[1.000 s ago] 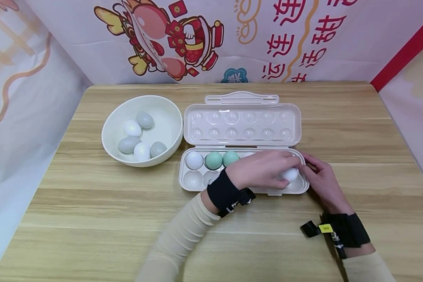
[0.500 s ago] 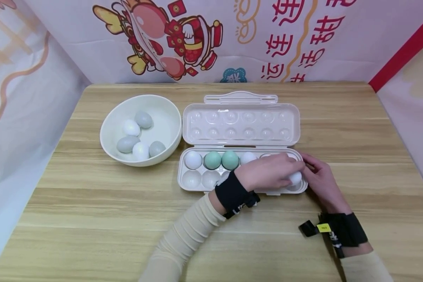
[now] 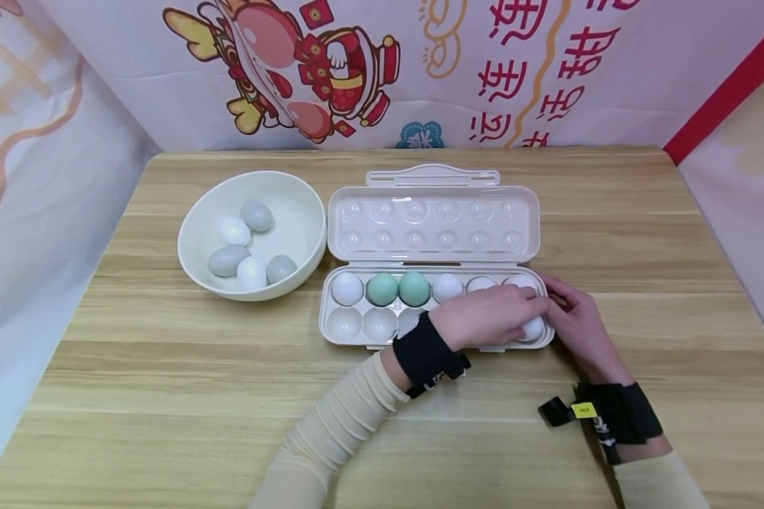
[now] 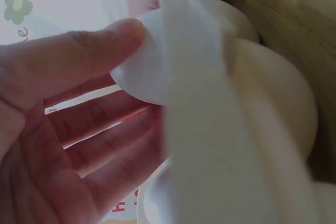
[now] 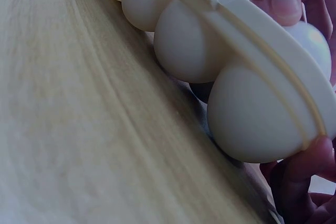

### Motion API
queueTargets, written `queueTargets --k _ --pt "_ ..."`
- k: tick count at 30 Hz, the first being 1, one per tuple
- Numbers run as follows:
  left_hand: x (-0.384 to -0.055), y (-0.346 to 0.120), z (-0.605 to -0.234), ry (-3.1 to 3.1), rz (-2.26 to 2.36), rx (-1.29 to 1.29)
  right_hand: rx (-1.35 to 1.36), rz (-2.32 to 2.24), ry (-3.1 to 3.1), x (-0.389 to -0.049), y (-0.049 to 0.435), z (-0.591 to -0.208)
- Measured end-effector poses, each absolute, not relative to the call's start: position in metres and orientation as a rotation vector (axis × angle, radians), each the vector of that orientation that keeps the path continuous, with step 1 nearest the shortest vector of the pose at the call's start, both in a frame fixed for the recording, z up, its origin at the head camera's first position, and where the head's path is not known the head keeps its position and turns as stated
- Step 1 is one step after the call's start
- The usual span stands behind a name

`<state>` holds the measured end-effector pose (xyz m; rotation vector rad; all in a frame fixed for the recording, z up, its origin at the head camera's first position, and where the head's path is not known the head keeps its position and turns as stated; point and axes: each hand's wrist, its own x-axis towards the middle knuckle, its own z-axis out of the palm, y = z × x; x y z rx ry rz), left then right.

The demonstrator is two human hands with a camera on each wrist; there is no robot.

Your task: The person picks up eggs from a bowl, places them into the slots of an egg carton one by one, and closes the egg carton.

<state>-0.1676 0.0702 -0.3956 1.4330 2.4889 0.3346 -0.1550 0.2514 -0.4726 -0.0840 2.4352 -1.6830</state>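
Observation:
An egg box (image 3: 328, 338), pale plastic with its lid open, lies on the table. White and green eggs fill its back row. My left hand (image 3: 484, 314) reaches over the box and pinches a white egg (image 3: 532, 329) at the front right cup. In the left wrist view the thumb (image 4: 113, 40) presses on this egg, the fingers behind it. In the right wrist view the egg (image 5: 315, 45) shows low behind the box rim. My right hand (image 3: 579, 322) grips the right end of the box, a finger (image 5: 307, 169) curled under its edge.
Left of the box stands a cream bowl (image 3: 194, 265) with several white and grey eggs. The lid (image 3: 433, 226) lies back behind the box. A printed cloth (image 3: 446, 85) hangs along the table's back edge.
My left hand has shifted slightly right and lowered the egg toward the front right cup. More white eggs in the back row have come into sight. The right hand stays on the box.

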Motion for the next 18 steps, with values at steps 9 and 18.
queueTargets --k 9,18 --pt "-0.1655 0.0722 -0.4009 2.524 0.258 1.405 -0.100 -1.680 2.419 -0.1555 0.2519 -0.4730" --pt "-0.1643 0.0722 -0.3999 2.535 0.243 1.366 -0.073 -1.679 2.426 -0.1562 0.2519 -0.4739"
